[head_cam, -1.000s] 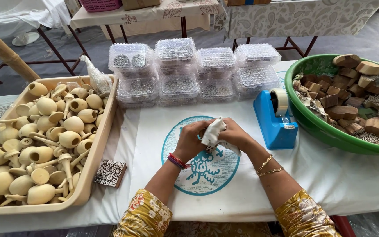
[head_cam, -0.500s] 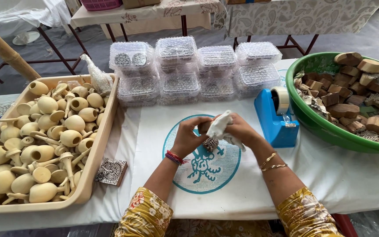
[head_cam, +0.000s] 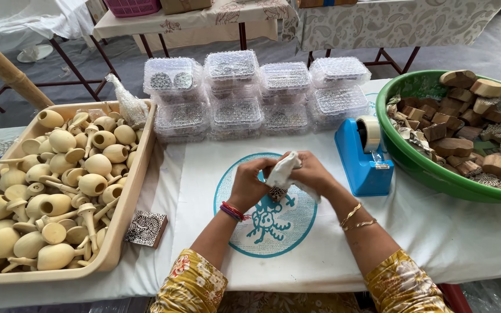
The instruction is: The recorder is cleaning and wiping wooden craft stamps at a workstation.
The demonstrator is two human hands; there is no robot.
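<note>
My left hand (head_cam: 249, 182) and my right hand (head_cam: 313, 173) meet over the middle of the white cloth (head_cam: 436, 232), above its round blue printed figure (head_cam: 265, 223). Between them is a small carved wooden stamp block (head_cam: 277, 193) partly covered by white wrapping paper (head_cam: 284, 168). Both hands grip this bundle, fingers folded round the paper. Only the block's patterned underside shows below the paper.
A beige tray (head_cam: 124, 214) of pale wooden knobs sits at the left, with a carved block (head_cam: 146, 228) beside it. Stacked clear plastic boxes (head_cam: 244, 93) stand behind. A blue tape dispenser (head_cam: 363, 159) and a green basin (head_cam: 418, 162) of wooden blocks are at the right.
The hands have turned the bundle and drawn the white paper further round the block. Their place over the blue figure is almost the same.
</note>
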